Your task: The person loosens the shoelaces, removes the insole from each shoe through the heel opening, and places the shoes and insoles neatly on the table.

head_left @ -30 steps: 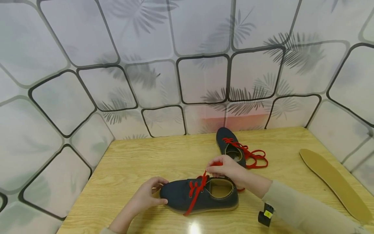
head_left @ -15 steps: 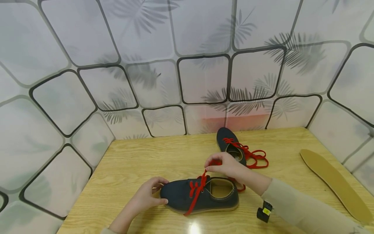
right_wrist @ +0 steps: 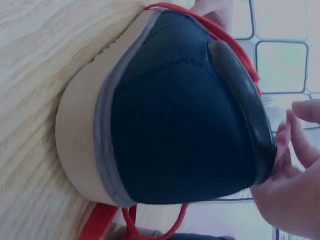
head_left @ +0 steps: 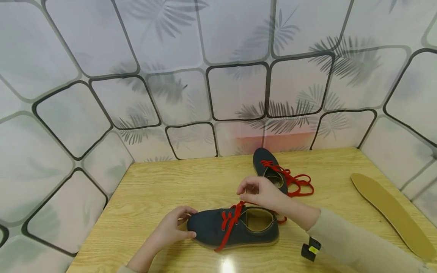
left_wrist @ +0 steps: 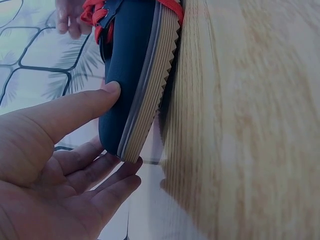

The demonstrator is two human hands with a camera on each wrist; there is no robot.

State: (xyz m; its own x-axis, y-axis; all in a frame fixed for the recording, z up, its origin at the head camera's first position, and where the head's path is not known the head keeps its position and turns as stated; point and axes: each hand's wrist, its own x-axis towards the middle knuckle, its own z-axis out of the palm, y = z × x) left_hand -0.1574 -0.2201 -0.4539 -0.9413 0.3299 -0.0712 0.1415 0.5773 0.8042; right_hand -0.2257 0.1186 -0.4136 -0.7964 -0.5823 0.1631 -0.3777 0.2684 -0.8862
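A navy low-cut shoe (head_left: 207, 226) with a tan sole lies on the wooden table, its toe pointing left. My left hand (head_left: 170, 226) holds the toe, thumb on the near side and fingers around the front; in the left wrist view the thumb (left_wrist: 111, 89) presses the upper. A red shoelace (head_left: 228, 233) runs through the eyelets, one end hanging over the near side. Just above the laced part hovers my right hand (head_left: 264, 193), fingers loosely bent, with no lace visible between them. In the right wrist view the shoe's heel (right_wrist: 180, 125) hides part of the fingers.
A second navy shoe (head_left: 263, 158) stands behind, its long red laces (head_left: 300, 185) looped to its right. At the right lies a tan insole (head_left: 389, 212). A patterned backdrop (head_left: 239, 94) encloses the table (head_left: 164, 182) at the back and sides.
My right hand has risen slightly and moved a little left, and the red lace it pinched has dropped onto the shoe. My left hand has stayed on the toe.
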